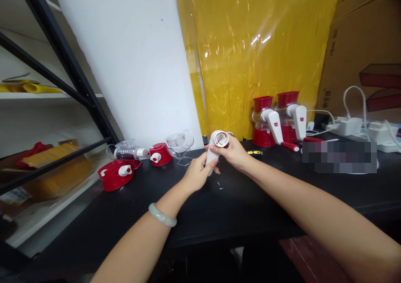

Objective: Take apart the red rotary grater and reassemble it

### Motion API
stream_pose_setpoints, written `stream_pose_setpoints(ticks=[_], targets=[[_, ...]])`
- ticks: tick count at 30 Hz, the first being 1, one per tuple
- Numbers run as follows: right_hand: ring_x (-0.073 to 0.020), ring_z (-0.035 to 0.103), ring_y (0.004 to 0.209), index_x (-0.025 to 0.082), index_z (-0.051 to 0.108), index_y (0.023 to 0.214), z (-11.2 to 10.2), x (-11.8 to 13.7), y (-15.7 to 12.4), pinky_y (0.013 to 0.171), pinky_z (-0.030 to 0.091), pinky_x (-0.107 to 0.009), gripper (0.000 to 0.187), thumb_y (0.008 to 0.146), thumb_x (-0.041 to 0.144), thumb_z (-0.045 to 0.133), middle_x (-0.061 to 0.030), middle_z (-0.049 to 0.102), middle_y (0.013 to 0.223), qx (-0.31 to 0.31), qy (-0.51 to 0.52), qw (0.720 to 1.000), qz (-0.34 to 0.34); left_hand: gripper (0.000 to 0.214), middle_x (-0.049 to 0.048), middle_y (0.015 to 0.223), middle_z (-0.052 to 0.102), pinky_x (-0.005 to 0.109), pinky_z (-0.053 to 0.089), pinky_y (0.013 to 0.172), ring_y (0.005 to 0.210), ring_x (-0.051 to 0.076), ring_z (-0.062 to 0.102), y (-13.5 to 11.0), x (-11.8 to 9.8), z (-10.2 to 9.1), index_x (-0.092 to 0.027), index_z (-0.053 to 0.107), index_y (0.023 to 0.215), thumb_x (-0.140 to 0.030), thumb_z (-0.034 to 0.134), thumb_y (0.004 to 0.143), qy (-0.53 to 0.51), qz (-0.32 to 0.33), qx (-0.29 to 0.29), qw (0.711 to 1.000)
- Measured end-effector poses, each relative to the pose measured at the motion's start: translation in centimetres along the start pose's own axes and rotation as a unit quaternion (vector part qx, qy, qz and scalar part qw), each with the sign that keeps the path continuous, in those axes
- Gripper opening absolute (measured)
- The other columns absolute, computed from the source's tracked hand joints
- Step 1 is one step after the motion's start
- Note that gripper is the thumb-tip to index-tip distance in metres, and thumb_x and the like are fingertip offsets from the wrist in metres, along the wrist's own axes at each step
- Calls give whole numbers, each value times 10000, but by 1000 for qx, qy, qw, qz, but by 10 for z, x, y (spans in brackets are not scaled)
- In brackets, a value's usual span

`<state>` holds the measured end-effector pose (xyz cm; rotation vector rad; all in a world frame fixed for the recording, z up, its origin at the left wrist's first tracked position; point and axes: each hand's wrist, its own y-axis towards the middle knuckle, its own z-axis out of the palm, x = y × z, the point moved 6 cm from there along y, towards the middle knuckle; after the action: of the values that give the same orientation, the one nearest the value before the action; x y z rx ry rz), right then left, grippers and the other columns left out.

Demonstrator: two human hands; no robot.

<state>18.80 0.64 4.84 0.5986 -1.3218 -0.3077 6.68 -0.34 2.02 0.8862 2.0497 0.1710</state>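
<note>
gripping a white crank (211,157): left hand (197,172), right hand (236,152); black table (238,208) beneath, yellow sheeting (266,41) behind

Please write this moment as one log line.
left hand: holds white handle | right hand: holds its ring end | table: red bases left, grinders right

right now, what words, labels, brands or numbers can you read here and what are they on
No text reads clearly.
Cardboard box: dark vertical characters, too blurred to read.
Left white crank handle: red label, too small to read.
Right white crank handle: red label, too small to read.
Held white part: no text can be made out.
Pixelated patch: anything written there is hidden.
</note>
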Motion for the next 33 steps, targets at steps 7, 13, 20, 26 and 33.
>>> stream_pose_setpoints(ticks=[7, 13, 20, 26, 33], targets=[[-208, 659, 934, 246, 496, 1065, -1, -4, 0, 823, 516, -363, 593, 595, 375, 834, -37, 681, 962, -1, 42, 999, -10, 348, 26, 724, 690, 262, 434, 662, 643, 148, 619, -2, -3, 0, -167, 556, 882, -476, 409, 944, 17, 16, -11, 1000], [-180, 604, 813, 216, 533, 929, -8, -1, 1, 793, 483, -352, 453, 607, 370, 812, -2, 615, 849, -38, -82, 995, -50, 272, 38, 817, 665, 287, 505, 685, 672, 157, 658, -1, 2, -3, -164, 522, 964, -429, 513, 902, -39, 26, -31, 998], [-169, 584, 787, 199, 542, 904, -13, -10, 5, 773, 474, -341, 426, 614, 365, 805, 1, 608, 836, -18, -99, 994, -37, 306, 4, 699, 636, 253, 483, 562, 534, 135, 631, 2, 2, -2, -162, 535, 950, -461, 504, 896, -20, -5, -20, 1000], [-203, 579, 1037, 222, 545, 1110, -39, -29, 19, 903, 460, -380, 699, 504, 326, 877, -73, 600, 1164, 63, -123, 990, 13, 261, 46, 783, 689, 268, 478, 561, 572, 174, 658, 3, 21, -13, -175, 539, 989, -360, 603, 817, 99, -69, -9, 993], [-229, 606, 906, 191, 645, 945, -98, -25, 36, 864, 461, -403, 299, 902, 451, 502, -95, 658, 948, 47, -437, 898, 34, 239, 152, 948, 692, 358, 474, 714, 865, 312, 672, 2, 45, -28, -165, 604, 873, -365, 638, 747, 282, -151, 1, 947]])
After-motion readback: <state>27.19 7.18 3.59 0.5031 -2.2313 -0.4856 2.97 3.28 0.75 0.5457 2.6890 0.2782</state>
